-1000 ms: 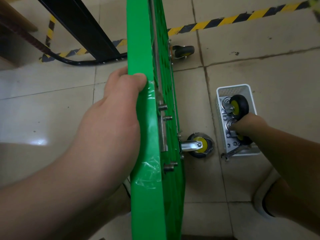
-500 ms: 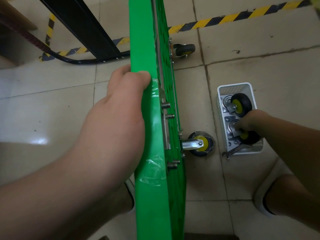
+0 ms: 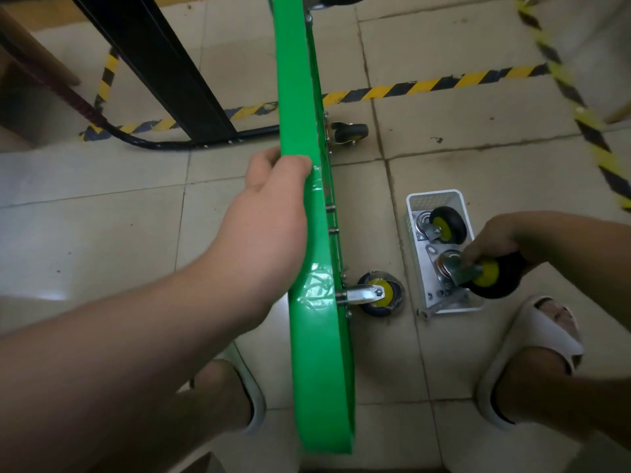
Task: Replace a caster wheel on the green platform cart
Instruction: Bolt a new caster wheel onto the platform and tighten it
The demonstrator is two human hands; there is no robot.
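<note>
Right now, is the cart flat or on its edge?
On its edge: the cart stands upright, left hand gripping it, casters pointing sideways.

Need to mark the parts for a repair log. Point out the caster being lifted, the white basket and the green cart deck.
lifted caster (image 3: 495, 279), head view, black tyre
white basket (image 3: 435, 197), head view, far rim
green cart deck (image 3: 316, 353), head view, upturned edge

One green cart (image 3: 307, 199), one white basket (image 3: 435, 197), five caster wheels (image 3: 379, 297), two slippers (image 3: 549, 331).
</note>
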